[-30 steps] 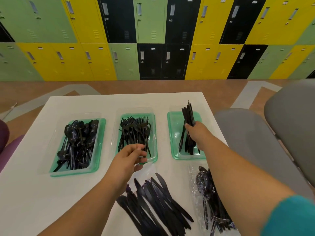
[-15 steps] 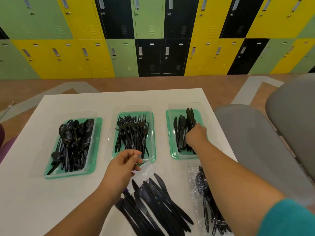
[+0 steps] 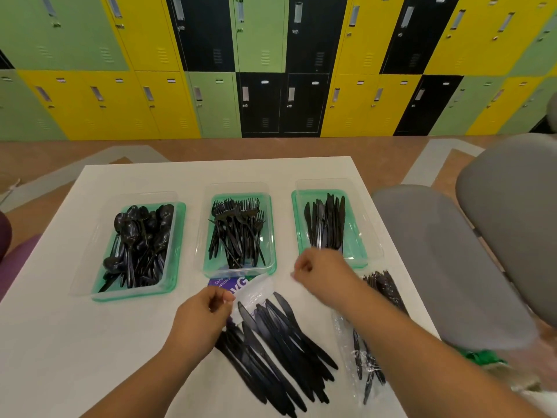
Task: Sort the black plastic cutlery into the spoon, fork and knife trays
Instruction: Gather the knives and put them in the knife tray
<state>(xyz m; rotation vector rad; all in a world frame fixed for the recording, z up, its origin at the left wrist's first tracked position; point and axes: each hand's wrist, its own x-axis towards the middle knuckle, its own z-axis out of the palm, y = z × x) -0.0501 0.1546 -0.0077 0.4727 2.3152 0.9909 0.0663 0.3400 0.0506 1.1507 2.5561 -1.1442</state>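
Fingers [image 3: 223, 299] of left hand [image 3: 199, 321] pinch clear wrapper [image 3: 253, 292], right hand [image 3: 322, 274] curled, contents unclear from blur; knife step, next likely grab loose knives [image 3: 280, 342] for knife tray [image 3: 353, 236].

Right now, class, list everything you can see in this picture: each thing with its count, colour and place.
table: one, white, centre
spoon tray: one, green, left, holding black spoons
fork tray: one, green, middle, holding black forks
knife tray: one, green, right, holding black knives
loose knives: a pile, black, near table edge
wrapper: one, clear with purple label, under the pile's far end
bag of cutlery: one, clear, black pieces inside, right of pile
lockers: many, green, yellow, black, far wall
chairs: two, grey, right of table
left hand: one, pinching the wrapper
right hand: one, blurred, before knife tray, grip unclear
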